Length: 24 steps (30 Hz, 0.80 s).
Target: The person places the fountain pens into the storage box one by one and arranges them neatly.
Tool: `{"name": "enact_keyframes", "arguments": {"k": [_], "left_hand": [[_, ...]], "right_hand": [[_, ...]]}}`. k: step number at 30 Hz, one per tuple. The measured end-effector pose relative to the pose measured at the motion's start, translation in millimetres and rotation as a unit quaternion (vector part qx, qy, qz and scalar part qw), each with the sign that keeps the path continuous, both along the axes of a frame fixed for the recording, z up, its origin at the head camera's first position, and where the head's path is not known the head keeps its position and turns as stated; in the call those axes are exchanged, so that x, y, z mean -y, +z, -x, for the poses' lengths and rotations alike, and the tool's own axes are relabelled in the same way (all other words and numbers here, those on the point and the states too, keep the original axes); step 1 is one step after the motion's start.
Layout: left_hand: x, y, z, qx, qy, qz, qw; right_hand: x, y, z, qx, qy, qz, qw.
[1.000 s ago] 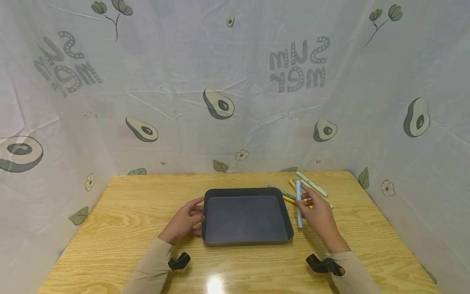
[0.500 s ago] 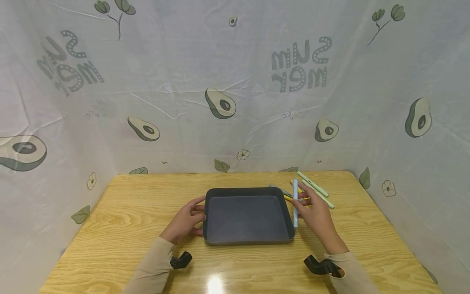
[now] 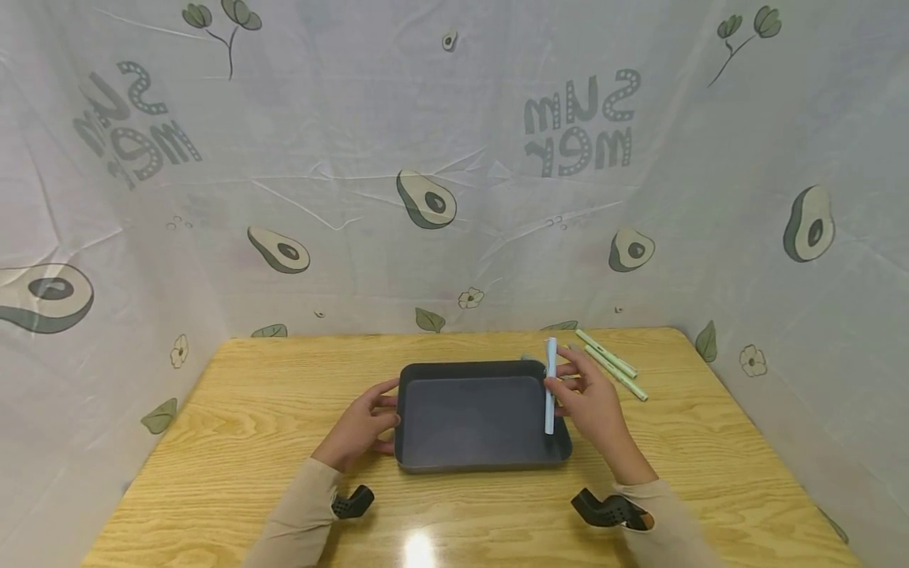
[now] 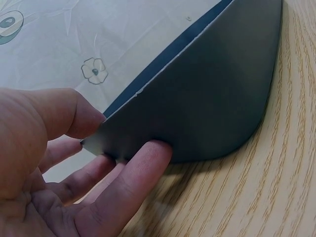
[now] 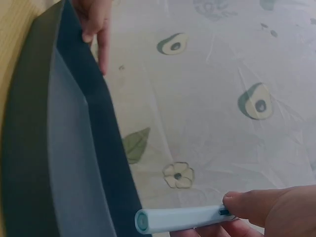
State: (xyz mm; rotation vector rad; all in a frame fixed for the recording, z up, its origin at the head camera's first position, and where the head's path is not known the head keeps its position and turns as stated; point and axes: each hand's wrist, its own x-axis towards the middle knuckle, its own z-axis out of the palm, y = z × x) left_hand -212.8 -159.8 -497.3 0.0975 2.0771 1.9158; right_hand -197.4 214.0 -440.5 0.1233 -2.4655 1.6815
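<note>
My left hand [image 3: 360, 426] rests on the left side of a dark grey rectangular tray [image 3: 483, 465]. In the left wrist view its thumb is at the rim and its other fingers [image 4: 148, 165] lie against the outer wall. My right hand [image 3: 592, 398] pinches a light blue pen [image 3: 550, 394] between thumb and fingers. Seen from the head, the pen overlaps the tray's right wall, its long side pointing away from me. The right wrist view shows the pen's round end [image 5: 143, 221] close beside the tray wall [image 5: 106, 128].
Two light green pens [image 3: 616, 372] lie at the back right of the wooden table [image 3: 284, 394]. Behind the tray's back right corner, part of a grey-blue pen [image 3: 527, 357] shows. A white patterned cloth [image 3: 341, 158] hangs behind and at both sides.
My right hand has carried the light blue pen leftward, from beside the tray to over its right edge. The yellow pens are now hidden from view. My left hand stays at the tray.
</note>
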Motion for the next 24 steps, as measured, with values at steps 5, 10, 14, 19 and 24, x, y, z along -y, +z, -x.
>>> {"name": "enact_keyframes", "arguments": {"k": [5, 10, 14, 19, 24], "left_hand": [[-0.2, 0.3, -1.2, 0.002, 0.005, 0.003, 1.0000], [-1.0, 1.7, -0.6, 0.006, 0.004, 0.001, 1.0000], [-1.6, 2.5, -0.7, 0.010, 0.005, -0.001, 0.9999], [-0.4, 1.4, -1.4, 0.011, 0.003, -0.001, 0.9999], [0.1, 0.4, -0.9, 0.009, 0.005, -0.002, 0.9999]], "right_hand": [[18.4, -2.3, -0.5, 0.021, 0.004, -0.012, 0.9997], [38.9, -5.2, -1.6, 0.021, 0.017, -0.010, 0.9996], [59.1, -9.6, -1.5, 0.023, 0.024, -0.012, 0.9994], [86.6, -17.1, -0.2, 0.023, 0.043, -0.023, 0.9985], [111.2, -23.3, 3.4, 0.035, 0.071, -0.038, 0.9961]]}}
